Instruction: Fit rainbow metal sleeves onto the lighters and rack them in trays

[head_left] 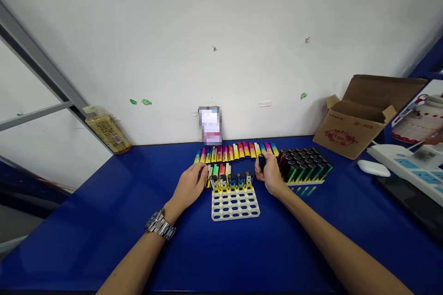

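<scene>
My right hand [270, 175] is closed around a dark blue lighter [261, 161], held upright just right of a white tray with holes [235, 206]. Several lighters [232, 181] with black tops stand in the tray's back row; its front rows of holes are bare. My left hand [189, 184], with a metal watch on the wrist, is at the tray's back left corner. Its thumb and fingers close at a yellow lighter [208, 176], partly hidden by them. More lighters [222, 169] lie beside it, behind the tray.
A long row of colourful lighters [236, 151] lies along the wall below a phone [211, 125]. At right are a filled lighter tray [306, 166], an open cardboard box [349, 131], a white case [374, 168] and a power strip [411, 166]. A drink bottle [108, 131] leans at left.
</scene>
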A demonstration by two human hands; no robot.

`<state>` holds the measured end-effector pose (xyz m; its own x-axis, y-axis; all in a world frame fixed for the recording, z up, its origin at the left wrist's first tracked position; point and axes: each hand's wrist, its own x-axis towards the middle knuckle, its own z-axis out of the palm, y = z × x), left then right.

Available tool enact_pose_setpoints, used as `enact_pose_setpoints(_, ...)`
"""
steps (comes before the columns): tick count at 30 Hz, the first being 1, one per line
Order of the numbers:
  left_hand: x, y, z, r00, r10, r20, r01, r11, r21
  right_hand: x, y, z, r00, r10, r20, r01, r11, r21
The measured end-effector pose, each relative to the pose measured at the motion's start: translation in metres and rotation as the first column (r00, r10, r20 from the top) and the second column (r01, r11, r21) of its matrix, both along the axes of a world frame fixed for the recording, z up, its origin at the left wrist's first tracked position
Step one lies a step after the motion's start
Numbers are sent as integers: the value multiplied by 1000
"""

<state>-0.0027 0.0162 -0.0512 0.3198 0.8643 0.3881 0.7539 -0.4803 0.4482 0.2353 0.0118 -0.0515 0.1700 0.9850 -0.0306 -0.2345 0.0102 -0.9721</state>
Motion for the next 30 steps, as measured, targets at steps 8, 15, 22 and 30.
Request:
enact_pose_setpoints(8, -8, -16, 10, 958, -195, 212, 179, 979, 94, 0, -4, 4, 993, -2, 121, 1, 1000, 7)
enact_pose_setpoints(15, 3, -22, 10, 963, -264, -48, 267, 962, 65, 6, -10, 8, 950, -149, 273, 83, 968, 238)
enact_pose_setpoints(22, 20, -25, 14, 966, -252, -65, 251, 968, -25, 9, -14, 11, 933, -236, 272, 97, 892, 442)
enact_pose_setpoints(30, 43, -20, 21, 965, -237, -110, 231, 971, -67, 12, -16, 25, 890, -404, 213, 191, 753, 630)
